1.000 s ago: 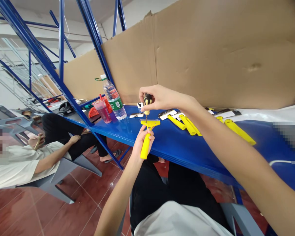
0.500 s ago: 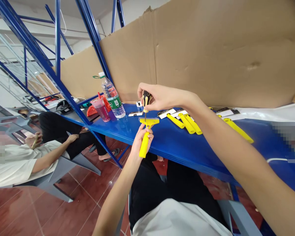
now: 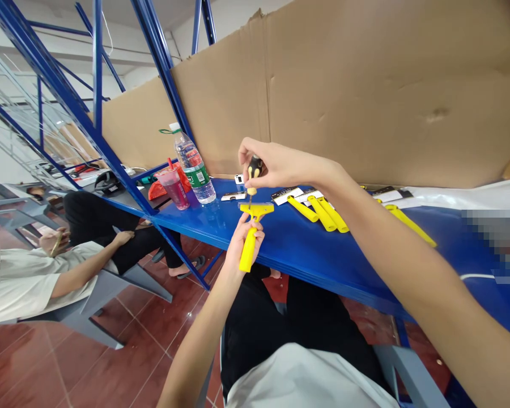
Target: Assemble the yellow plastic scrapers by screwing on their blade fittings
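Wrapped round the neck of a yellow scraper [image 3: 248, 249], my left hand [image 3: 239, 237] keeps its wide head uppermost, just over the bench edge. Above it my right hand [image 3: 272, 161] is closed, thumb and fingers about the handle of a black-and-yellow screwdriver [image 3: 255, 166]. The screwdriver points down, and its shaft meets the left part of the scraper head. Whether a screw sits under the tip is too small to tell. Several yellow handles [image 3: 322, 213] lie on the bench to the right, beside white-and-black packets [image 3: 286, 195].
The blue bench [image 3: 280, 241] runs across in front of me, backed by a cardboard sheet [image 3: 348, 90]. A water bottle [image 3: 195, 170] and a pink cup [image 3: 174, 188] stand by the blue post at left. Another person [image 3: 80, 266] sits on a grey chair there.
The fingers of my right hand have shifted on the screwdriver handle, which shows slightly turned. My left hand and the scraper have stayed nearly in place; the whole view has shifted a little.
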The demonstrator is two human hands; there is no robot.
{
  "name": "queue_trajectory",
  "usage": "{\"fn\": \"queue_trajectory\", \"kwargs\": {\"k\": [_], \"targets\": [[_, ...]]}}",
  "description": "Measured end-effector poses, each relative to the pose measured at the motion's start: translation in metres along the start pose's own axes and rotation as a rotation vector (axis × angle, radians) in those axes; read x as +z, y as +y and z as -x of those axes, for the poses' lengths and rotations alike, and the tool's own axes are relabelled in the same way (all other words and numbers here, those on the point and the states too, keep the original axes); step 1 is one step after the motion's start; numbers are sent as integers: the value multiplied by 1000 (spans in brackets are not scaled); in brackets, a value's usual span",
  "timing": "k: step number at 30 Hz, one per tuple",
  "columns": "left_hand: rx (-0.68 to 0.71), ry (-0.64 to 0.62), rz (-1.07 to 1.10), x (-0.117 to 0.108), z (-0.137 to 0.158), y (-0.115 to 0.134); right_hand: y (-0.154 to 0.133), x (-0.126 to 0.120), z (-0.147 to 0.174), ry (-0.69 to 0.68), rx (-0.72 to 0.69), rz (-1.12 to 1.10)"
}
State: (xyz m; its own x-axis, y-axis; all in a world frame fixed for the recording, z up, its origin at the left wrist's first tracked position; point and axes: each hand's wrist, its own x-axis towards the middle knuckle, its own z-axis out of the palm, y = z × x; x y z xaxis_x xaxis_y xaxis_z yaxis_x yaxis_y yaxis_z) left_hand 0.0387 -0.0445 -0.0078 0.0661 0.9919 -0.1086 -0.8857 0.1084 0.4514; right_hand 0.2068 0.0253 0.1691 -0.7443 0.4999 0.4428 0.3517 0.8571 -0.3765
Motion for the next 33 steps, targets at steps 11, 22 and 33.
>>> {"fn": "queue_trajectory", "kwargs": {"k": [11, 22, 33], "targets": [[2, -21, 8, -3, -1, 0, -1, -6, 2, -18, -8, -9], [1, -64, -17, -4, -1, 1, -2, 0, -1, -11, 44, -7], [2, -60, -13, -6, -2, 1, -2, 1, -3, -40, 9, -38]]}}
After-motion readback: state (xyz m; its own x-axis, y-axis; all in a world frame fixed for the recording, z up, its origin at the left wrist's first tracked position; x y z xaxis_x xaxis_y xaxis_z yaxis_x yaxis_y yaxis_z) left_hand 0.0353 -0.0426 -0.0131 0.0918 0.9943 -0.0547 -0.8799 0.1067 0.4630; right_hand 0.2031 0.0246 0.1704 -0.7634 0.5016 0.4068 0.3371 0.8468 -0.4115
